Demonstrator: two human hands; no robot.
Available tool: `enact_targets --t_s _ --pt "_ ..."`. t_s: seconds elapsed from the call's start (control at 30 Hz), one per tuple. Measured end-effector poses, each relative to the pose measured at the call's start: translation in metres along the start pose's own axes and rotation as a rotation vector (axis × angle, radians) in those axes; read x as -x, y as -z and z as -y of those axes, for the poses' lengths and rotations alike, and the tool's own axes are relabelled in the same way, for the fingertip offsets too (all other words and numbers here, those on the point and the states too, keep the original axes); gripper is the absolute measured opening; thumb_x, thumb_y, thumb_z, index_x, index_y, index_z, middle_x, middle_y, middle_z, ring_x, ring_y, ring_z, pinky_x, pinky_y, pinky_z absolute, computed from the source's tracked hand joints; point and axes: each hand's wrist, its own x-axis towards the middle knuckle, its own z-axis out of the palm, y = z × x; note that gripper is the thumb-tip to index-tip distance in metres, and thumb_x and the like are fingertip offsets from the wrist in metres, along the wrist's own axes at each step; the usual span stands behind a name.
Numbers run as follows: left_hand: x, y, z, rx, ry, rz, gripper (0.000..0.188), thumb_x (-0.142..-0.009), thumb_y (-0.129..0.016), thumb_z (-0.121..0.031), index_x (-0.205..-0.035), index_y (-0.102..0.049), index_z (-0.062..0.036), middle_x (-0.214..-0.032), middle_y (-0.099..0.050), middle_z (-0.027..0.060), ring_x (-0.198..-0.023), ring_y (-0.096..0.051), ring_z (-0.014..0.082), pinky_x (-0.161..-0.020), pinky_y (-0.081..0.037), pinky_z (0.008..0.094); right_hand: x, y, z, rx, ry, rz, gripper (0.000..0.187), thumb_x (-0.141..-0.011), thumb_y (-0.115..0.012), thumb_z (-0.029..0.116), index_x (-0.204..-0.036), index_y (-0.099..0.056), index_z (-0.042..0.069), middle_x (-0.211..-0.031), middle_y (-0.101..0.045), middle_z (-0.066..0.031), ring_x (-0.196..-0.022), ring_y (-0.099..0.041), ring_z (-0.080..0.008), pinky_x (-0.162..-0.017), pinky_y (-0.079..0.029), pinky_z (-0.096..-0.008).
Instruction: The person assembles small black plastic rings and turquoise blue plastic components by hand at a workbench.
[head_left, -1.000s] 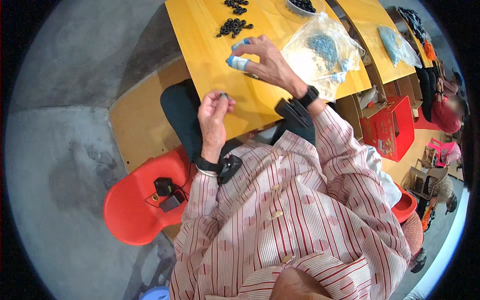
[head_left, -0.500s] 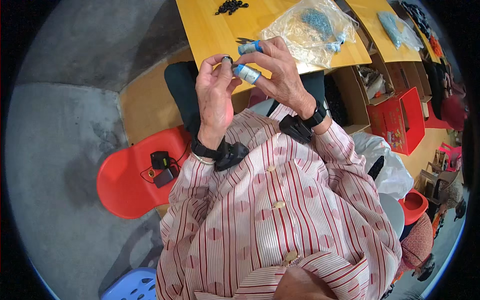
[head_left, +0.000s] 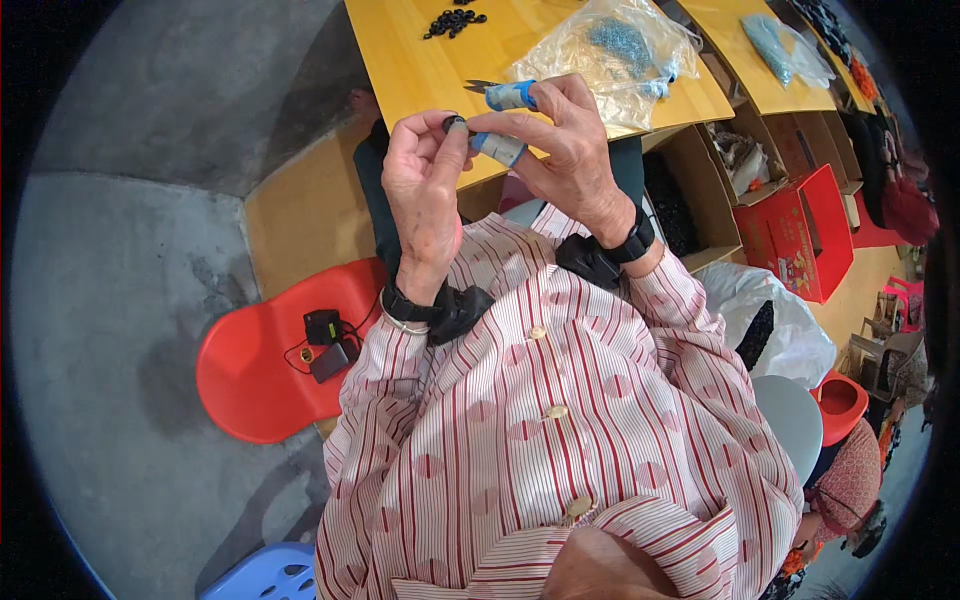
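– What were the hands doing?
– The left hand [head_left: 425,190] pinched a small dark ring [head_left: 455,124] at its fingertips, raised close to the face, probably to see it better. The right hand [head_left: 562,150] gripped blue-handled pliers [head_left: 503,120], jaws pointing at the ring.
– And around them?
– A yellow desk [head_left: 420,70] beyond held a pile of dark rings [head_left: 453,20] and a clear bag [head_left: 610,55], within easy reach.

A red-and-white striped buttoned shirt [head_left: 560,430] with long sleeves, and a black band with a device on each wrist [head_left: 440,308].
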Motion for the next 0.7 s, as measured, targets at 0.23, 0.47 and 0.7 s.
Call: enact_targets --t_s 0.23,0.47,0.7 --pt "0.000 0.006 0.000 0.053 0.021 -0.001 0.017 -0.093 -0.059 -0.007 -0.109 -0.054 -0.0025 -0.093 -0.061 0.0034 -0.076 -0.056 0.0079 -0.069 -0.047 0.0210 -0.003 0.002 0.007 -0.102 -0.066 0.111 0.026 -0.072 -0.075 0.014 -0.097 -0.071 0.018 -0.082 -0.058 -0.0006 -0.077 -0.049 -0.0213 -0.069 -0.041 -0.0323" --pt "0.002 0.005 -0.008 0.179 0.140 -0.045 0.017 -0.092 -0.060 -0.011 -0.105 -0.055 -0.0016 -0.089 -0.060 0.0026 -0.074 -0.056 0.0074 -0.064 -0.045 0.0206 -0.002 0.006 0.009 -0.222 -0.106 0.143 0.024 -0.074 -0.075 0.017 -0.097 -0.070 0.013 -0.081 -0.059 -0.0023 -0.075 -0.048 -0.0208 -0.069 -0.040 -0.0328" --pt "0.001 0.003 -0.008 0.147 0.168 -0.003 0.018 -0.093 -0.060 -0.012 -0.106 -0.055 -0.0009 -0.090 -0.061 0.0034 -0.074 -0.056 0.0076 -0.065 -0.045 0.0211 -0.003 0.009 0.011 -0.153 -0.065 0.102 0.024 -0.071 -0.077 0.016 -0.094 -0.070 0.012 -0.080 -0.060 -0.0026 -0.073 -0.049 -0.0214 -0.068 -0.041 -0.0328"
